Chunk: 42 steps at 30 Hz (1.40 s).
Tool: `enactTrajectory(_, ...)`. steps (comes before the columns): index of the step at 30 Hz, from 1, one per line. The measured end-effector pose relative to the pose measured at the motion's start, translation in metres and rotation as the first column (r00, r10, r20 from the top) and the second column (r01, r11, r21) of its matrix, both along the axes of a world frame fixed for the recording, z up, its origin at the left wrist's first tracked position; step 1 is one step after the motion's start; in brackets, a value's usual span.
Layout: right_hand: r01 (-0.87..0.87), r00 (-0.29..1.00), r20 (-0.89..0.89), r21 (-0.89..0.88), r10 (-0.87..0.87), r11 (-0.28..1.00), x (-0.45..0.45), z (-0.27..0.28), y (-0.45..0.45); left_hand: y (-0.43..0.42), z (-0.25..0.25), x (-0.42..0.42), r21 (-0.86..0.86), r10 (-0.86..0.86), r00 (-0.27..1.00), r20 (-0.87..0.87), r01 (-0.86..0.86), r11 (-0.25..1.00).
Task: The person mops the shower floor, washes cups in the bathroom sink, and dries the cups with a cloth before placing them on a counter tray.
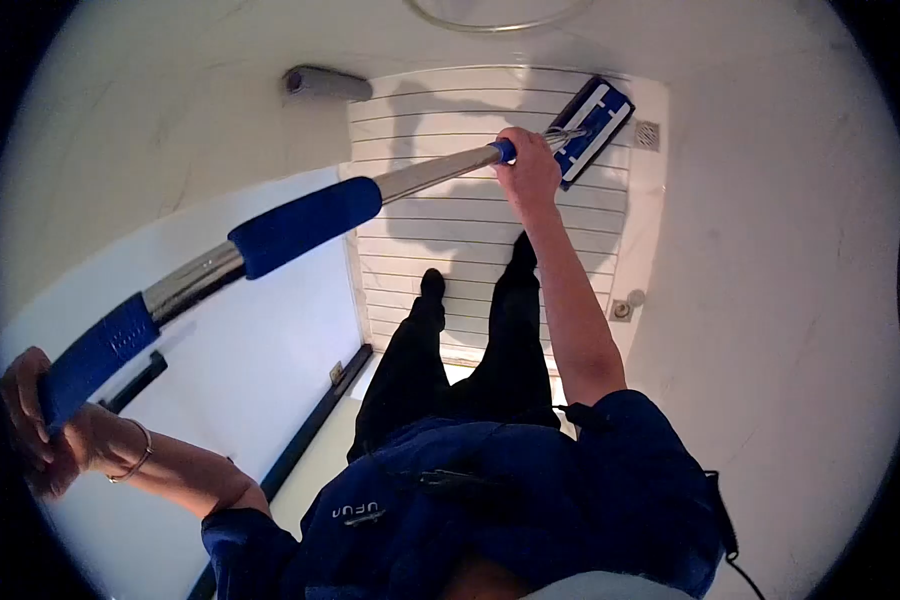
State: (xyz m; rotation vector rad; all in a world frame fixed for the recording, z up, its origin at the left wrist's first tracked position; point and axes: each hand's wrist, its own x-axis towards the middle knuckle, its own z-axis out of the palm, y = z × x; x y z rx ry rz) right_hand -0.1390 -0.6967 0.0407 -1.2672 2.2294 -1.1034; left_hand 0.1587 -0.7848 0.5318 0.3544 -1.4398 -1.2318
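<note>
A flat mop (305,228) with a metal pole and blue foam grips slants across the view from lower left to upper right. My left hand (58,430), with a bracelet on its wrist, is wrapped round the blue grip at the pole's end. Farther along, my right hand (530,172) is closed round the pole just below the mop head. The blue and white mop head (592,130) lies at an angle over the slatted floor (470,215), near the far right corner. Its underside is hidden.
A grey cylinder (328,84) lies by the far left edge of the floor. Square drains (647,135) sit along the right side. Pale walls surround the floor, with a hose (500,27) at the top and a white panel (260,300) on the left.
</note>
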Motion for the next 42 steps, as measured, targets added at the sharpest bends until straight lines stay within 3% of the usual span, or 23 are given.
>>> enactTrajectory(5,0.204,0.979,-0.020,0.015,-0.204,0.979,-0.030,-0.016,0.048,-0.036,0.003,-0.060,0.346,-0.492,0.844,0.213,0.406,0.846)
enactTrajectory(7,0.301,0.953,0.011,0.063,-0.303,0.951,-0.023,-0.012,0.077,-0.030,-0.020,-0.127,0.215,-0.676,0.732,0.085,0.649,0.730)
enactTrajectory(9,0.311,0.950,-0.030,0.052,-0.310,0.949,-0.017,-0.011,0.105,-0.027,-0.023,-0.173,0.197,-0.668,0.740,-0.077,0.668,0.718)
enactTrajectory(11,0.341,0.926,0.087,0.225,-0.368,0.913,-0.004,-0.006,0.127,-0.039,-0.019,-0.205,0.267,-0.929,0.365,-0.066,0.903,0.336)
enactTrajectory(15,0.433,0.891,0.122,0.063,-0.437,0.899,-0.001,-0.024,0.162,-0.026,-0.038,-0.256,0.304,-0.944,0.273,-0.185,0.929,0.210)
enactTrajectory(17,0.407,0.881,0.240,0.057,-0.409,0.911,-0.012,-0.032,0.170,-0.015,-0.057,-0.258,0.418,-0.685,0.704,-0.187,0.688,0.593)
enactTrajectory(18,0.408,0.868,0.283,0.063,-0.409,0.911,-0.014,-0.036,0.169,-0.008,-0.073,-0.248,0.437,-0.480,0.791,0.380,0.304,0.847)
enactTrajectory(20,0.373,0.879,0.271,0.117,-0.392,0.920,-0.012,-0.041,0.164,0.026,-0.120,-0.218,0.194,-0.150,0.552,0.821,-0.023,0.981)
enactTrajectory(21,0.308,0.902,0.263,0.162,-0.342,0.938,-0.012,-0.044,0.160,0.047,-0.150,-0.200,0.319,-0.316,-0.058,0.947,0.056,0.946)
enactTrajectory(22,0.281,0.911,0.282,0.108,-0.301,0.954,-0.006,-0.050,0.156,0.063,-0.179,-0.182,0.442,-0.309,-0.644,0.700,0.050,0.896)
enactTrajectory(23,0.249,0.921,0.296,0.052,-0.253,0.967,0.004,-0.057,0.153,0.088,-0.210,-0.177,0.588,-0.288,-0.687,0.667,0.249,0.769)
enactTrajectory(24,0.153,0.941,0.289,0.109,-0.178,0.982,0.013,-0.060,0.149,0.105,-0.233,-0.199,0.665,-0.204,-0.700,0.685,0.485,0.569)
enactTrajectory(26,-0.025,0.964,0.260,0.271,-0.048,0.962,0.030,-0.055,0.144,0.132,-0.274,-0.244,0.643,-0.337,-0.563,0.755,0.531,0.552)
enactTrajectory(27,-0.097,0.971,0.241,0.378,0.004,0.921,0.038,-0.051,0.146,0.133,-0.302,-0.251,0.357,-0.196,-0.298,0.934,0.747,0.561)
enactTrajectory(29,-0.113,0.936,0.352,0.348,-0.018,0.931,0.040,-0.038,0.162,0.127,-0.358,-0.275,0.234,0.042,-0.327,0.944,0.755,0.613)
enactTrajectory(30,-0.092,0.926,0.375,0.309,-0.033,0.947,0.045,-0.040,0.170,0.126,-0.380,-0.282,0.469,-0.063,-0.630,0.774,0.504,0.726)
enactTrajectory(31,-0.069,0.918,0.393,0.272,-0.045,0.960,0.054,-0.043,0.176,0.119,-0.426,-0.251,0.490,-0.079,-0.634,0.770,0.507,0.709)
enactTrajectory(32,-0.058,0.916,0.397,0.283,-0.062,0.957,0.058,-0.044,0.183,0.121,-0.459,-0.231,0.680,-0.326,-0.754,0.570,0.211,0.702)
enactTrajectory(33,0.019,0.940,0.320,0.286,-0.114,0.958,0.060,-0.044,0.190,0.124,-0.481,-0.218,0.785,-0.548,-0.775,0.315,-0.112,0.609)
enactTrajectory(35,0.118,0.954,0.231,0.300,-0.192,0.946,0.057,-0.052,0.210,0.128,-0.501,-0.208,0.791,-0.799,-0.601,-0.020,-0.499,0.355)
enactTrajectory(37,0.296,0.831,0.377,0.321,-0.408,0.900,0.047,-0.069,0.248,0.135,-0.504,-0.197,0.793,-0.837,-0.544,-0.064,-0.536,0.289)
enactTrajectory(40,0.360,0.707,0.361,0.556,-0.608,0.749,0.063,-0.125,0.323,0.135,-0.524,-0.180,0.764,-0.834,-0.552,-0.004,-0.540,0.354)
enactTrajectory(42,0.368,0.656,0.343,0.633,-0.673,0.682,0.078,-0.151,0.378,0.131,-0.535,-0.170,0.775,-0.511,-0.836,0.199,-0.185,0.604)
